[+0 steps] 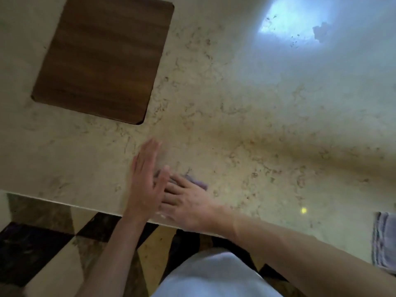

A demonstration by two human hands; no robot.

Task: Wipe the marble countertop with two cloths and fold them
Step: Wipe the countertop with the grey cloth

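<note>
A: Quick pass. Your left hand [145, 179] is flat, fingers straight and together, palm down on the marble desk [246, 125] near the front edge. Blurred, so contact is hard to confirm.

B: And your right hand [188, 202]?

A: Spread flat, fingers extended, pressing on a small purple cloth [198, 183]. Not pinching it, just lying on top. Your right fingertips slip under your left hand's thumb side, so your hands overlap.

B: Where's the cloth exactly?

A: On the desk, close to the front edge, mostly hidden under your right hand. Only a crumpled bit shows past your knuckles, plus a sliver between your hands. Can't tell if it's folded.

B: Second cloth?

A: Striped grey cloth [385, 241] at the far right edge of the picture, lying on the desk by the front edge, well apart from your hands. Partly cut off.

B: Anything else?

A: Dark wooden board [102, 58] set into the desk, upper left, well apart from your hands. Bright reflection [295, 24] on the marble, upper right. Checkered floor [42, 249] below the desk edge.
</note>
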